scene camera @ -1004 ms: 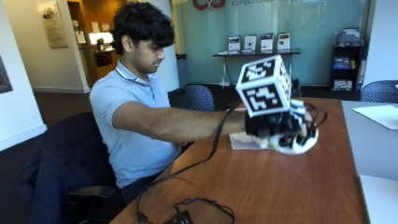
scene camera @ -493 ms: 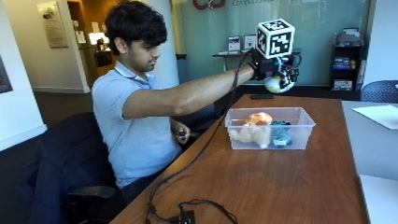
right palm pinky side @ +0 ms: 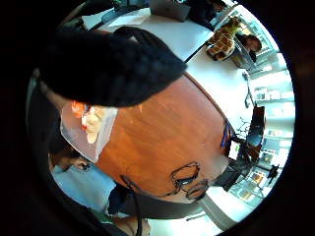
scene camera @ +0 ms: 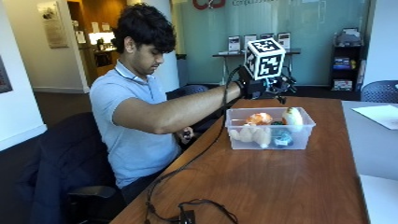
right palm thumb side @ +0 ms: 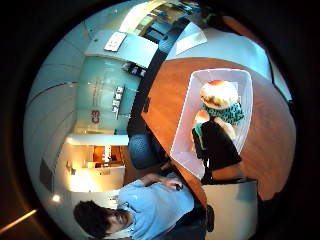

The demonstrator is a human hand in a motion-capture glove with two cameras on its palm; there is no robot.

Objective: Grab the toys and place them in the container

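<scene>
A clear plastic container (scene camera: 304, 140) stands on the brown table and holds several toys: an orange and cream plush (scene camera: 259, 118), a white and green toy (scene camera: 292, 116), a cream toy (scene camera: 251, 135) and a small teal one (scene camera: 283, 138). My gloved right hand (scene camera: 262, 88) hovers above the container's far side with nothing in it. In the thumb side palm view a black finger (right palm thumb side: 216, 146) stretches over the container (right palm thumb side: 186, 122), where the round plush (right palm thumb side: 218, 94) lies. The little finger side view is half covered by the glove (right palm pinky side: 113, 66), with the container (right palm pinky side: 74, 140) beneath.
A black cable (scene camera: 187, 212) trails along the table's near end. A white table (scene camera: 376, 158) with a sheet of paper (scene camera: 378, 115) adjoins on the right. Chairs (scene camera: 379, 91) stand behind. The person's bare hand (scene camera: 185, 135) rests below the table edge.
A second ago my hand was down at the container. It rose high above it, then came down a little, and holds nothing now.
</scene>
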